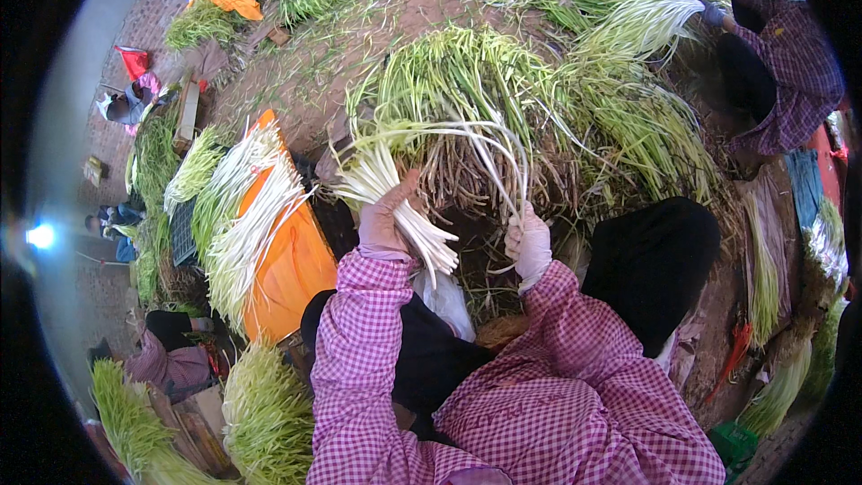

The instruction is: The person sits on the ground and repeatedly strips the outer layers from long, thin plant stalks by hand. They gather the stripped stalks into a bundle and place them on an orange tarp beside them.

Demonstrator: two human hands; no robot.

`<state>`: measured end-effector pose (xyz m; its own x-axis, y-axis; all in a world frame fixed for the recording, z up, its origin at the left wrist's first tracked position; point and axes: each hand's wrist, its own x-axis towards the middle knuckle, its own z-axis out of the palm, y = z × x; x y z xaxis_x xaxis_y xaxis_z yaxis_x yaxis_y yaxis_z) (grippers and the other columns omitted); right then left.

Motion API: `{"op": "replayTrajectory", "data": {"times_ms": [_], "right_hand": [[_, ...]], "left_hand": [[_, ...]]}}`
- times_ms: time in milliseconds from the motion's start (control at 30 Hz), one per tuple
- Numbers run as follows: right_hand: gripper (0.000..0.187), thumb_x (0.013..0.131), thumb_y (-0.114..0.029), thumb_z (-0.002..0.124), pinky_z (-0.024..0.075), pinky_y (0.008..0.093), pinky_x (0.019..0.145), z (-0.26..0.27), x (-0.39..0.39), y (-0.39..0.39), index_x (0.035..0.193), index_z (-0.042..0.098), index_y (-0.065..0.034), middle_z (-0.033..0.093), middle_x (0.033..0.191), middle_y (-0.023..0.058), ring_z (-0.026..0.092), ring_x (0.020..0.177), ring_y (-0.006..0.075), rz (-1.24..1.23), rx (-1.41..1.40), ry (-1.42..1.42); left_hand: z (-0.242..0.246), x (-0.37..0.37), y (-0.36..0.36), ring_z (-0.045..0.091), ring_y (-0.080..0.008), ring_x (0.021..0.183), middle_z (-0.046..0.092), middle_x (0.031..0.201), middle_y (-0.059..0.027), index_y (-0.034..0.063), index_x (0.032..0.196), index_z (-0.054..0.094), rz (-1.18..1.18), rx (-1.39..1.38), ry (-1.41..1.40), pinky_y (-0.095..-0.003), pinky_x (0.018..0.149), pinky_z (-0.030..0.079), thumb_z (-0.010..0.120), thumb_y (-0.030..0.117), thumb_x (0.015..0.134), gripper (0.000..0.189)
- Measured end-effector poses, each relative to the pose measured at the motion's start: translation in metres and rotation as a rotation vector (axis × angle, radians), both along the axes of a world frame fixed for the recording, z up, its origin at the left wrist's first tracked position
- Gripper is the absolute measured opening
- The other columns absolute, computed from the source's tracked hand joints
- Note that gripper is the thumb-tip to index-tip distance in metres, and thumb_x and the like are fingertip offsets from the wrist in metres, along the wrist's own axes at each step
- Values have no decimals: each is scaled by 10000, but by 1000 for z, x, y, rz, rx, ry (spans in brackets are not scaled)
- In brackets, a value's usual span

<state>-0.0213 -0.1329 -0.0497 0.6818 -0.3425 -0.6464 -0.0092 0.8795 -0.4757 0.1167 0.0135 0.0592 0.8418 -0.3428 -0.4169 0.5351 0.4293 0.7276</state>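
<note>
My left hand [385, 223] grips a bunch of cleaned white allium stems [427, 232], their pale cut-looking ends pointing down and right. My right hand [528, 242], in a thin pale glove, is closed around a few long stems [502, 158]. Those stems arch up and over to the left, with their leafy ends above the bunch. Just beyond both hands lies a big heap of unpeeled green allium shoots [465, 74], its brown root ends [465, 175] towards me. Between my knees sits a whitish plastic bag [448, 303].
At left, an orange cloth-covered board [289, 283] carries white stem bundles [256, 229]. A dark plastic crate [183, 232] stands behind it. Leafy bundles [269, 411] lie at lower left. One co-worker [784, 67] holds stems at upper right; another person [168, 357] sits at lower left.
</note>
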Motion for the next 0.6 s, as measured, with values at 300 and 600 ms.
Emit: {"op": "replayTrajectory", "data": {"times_ms": [300, 600], "right_hand": [[294, 902, -317, 532, 301, 203, 419, -6, 1, 14, 876, 594, -32, 449, 585, -60, 370, 479, 39, 33, -521, 50], [257, 910, -242, 532, 424, 218, 598, 9, -16, 35, 863, 598, 2, 580, 697, -11, 489, 657, 44, 452, -1121, -38]], "left_hand": [[-33, -47, -21, 591, -160, 633, 616, 876, -99, 11, 1058, 505, -57, 79, -19, -262, 530, 516, 698, -80, 651, 459], [-30, -50, -23, 637, -177, 833, 633, 980, -131, -1, 1074, 545, -40, -16, -23, -254, 719, 536, 704, -3, 709, 398]]}}
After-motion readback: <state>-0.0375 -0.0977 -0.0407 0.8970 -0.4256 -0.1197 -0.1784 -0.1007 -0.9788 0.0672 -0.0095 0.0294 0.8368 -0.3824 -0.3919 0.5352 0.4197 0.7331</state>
